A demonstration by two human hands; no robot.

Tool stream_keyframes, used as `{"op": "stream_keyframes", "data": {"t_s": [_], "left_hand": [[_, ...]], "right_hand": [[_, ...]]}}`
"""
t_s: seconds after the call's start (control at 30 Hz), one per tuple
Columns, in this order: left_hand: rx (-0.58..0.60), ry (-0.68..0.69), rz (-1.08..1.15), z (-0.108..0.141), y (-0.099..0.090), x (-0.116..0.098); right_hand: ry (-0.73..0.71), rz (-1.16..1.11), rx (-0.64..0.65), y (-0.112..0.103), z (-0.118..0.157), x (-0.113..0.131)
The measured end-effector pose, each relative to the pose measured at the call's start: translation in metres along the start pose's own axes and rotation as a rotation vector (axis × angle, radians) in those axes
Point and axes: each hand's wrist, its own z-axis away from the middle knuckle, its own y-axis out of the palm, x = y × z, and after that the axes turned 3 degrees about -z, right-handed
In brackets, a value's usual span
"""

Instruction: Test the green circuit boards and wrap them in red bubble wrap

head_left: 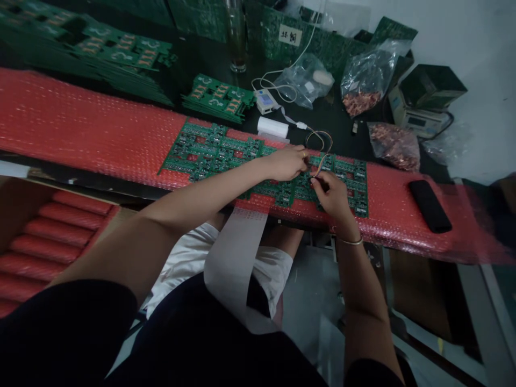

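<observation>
The boards [220,148] lay lengthwise left to right along the bench [342,134]; the right hand [332,198] pinched the wires [321,164], the left hand [285,163] curled nearby, its grip unclear

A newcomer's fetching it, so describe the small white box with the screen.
Find the long red wrap. On the dark table beyond it, right of the small board stack, sits the white box. Unlike the white roll nearby, it has a bluish screen.

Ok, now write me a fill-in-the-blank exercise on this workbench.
The bubble wrap under the laid-out circuit boards is coloured ____.
The hand with the bracelet on its wrist is the person's ____ one.
The oblong object lying on the wrap is coloured ____.

Missing words: red; right; black.
</observation>
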Motion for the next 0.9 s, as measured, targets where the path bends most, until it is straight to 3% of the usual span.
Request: {"op": "stream_keyframes", "data": {"t_s": [0.13, 0.27, 0.43, 0.63, 0.9], "left_hand": [[0.016, -0.038, -0.019, 0.014, 0.004, -0.009], [-0.047, -0.128, 0.048, 0.031, 0.002, -0.027], [-0.203, -0.17, 0.251, 0.092, -0.009, -0.053], [-0.306, -0.267, 0.384, 0.168, -0.011, -0.079], [-0.36, -0.305, 0.35, 0.207, -0.001, -0.095]], "right_hand": [[0.05, -0.072, -0.12, -0.003, -0.021, 0.005], [0.04, -0.072, -0.159, 0.016, -0.064, 0.001], [-0.004, 0.079, -0.107, 0.05, -0.104, -0.006], [-0.037, 0.119, -0.057, 0.068, -0.111, -0.008], [-0.088, 0.222, -0.007, 0.066, -0.109, -0.013]]}}
